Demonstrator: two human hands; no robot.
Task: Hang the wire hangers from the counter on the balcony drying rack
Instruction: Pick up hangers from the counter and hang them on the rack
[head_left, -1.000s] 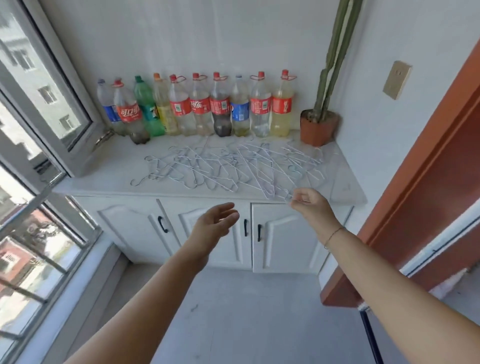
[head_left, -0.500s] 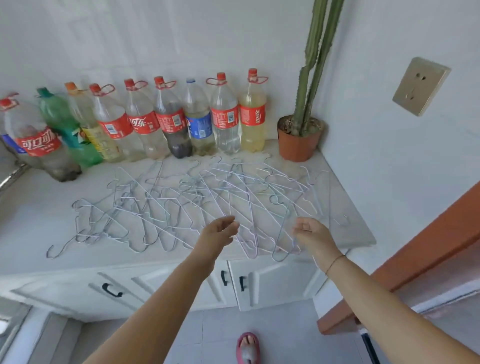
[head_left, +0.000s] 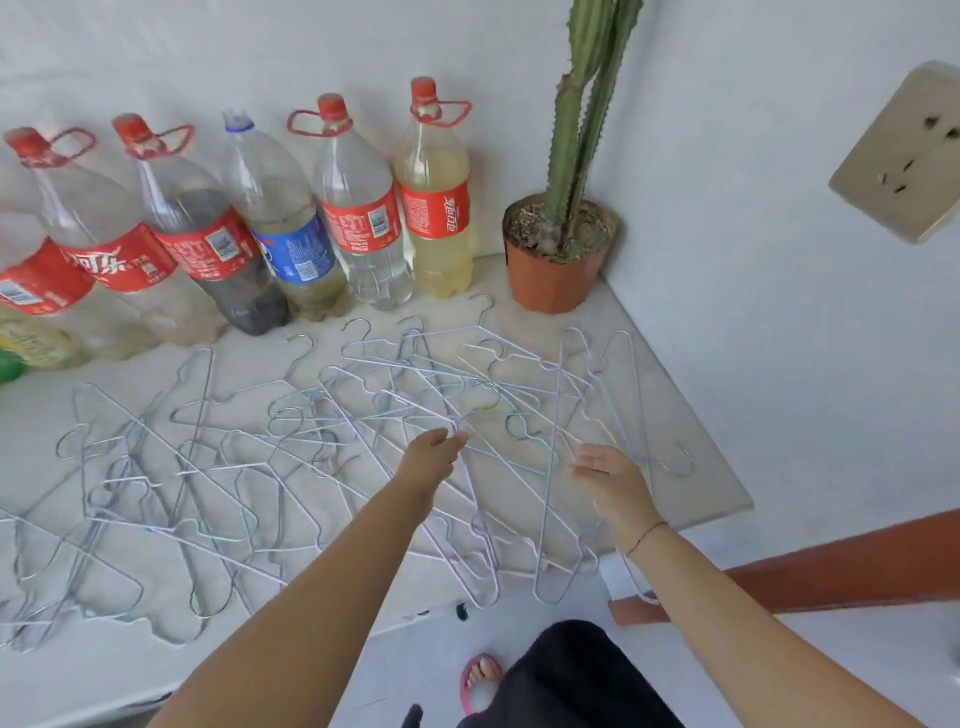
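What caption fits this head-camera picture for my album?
Left hand and right hand reach into tangled hangers on the counter, bottles and cactus behind.

- We see the wire hangers (head_left: 322, 441): thin and pale silver, some tinged lilac or light blue, each with a small curved hook.
- They lie flat in a loose, tangled heap, overlapping one another, their hooks pointing in many directions.
- The heap covers most of the white worktop (head_left: 696, 483), from its left side to near its right edge.
- A few hangers at the front stick out past the worktop's rim.
- Near the middle, the fingers of our left hand (head_left: 436, 460) pinch one hanger's wire.
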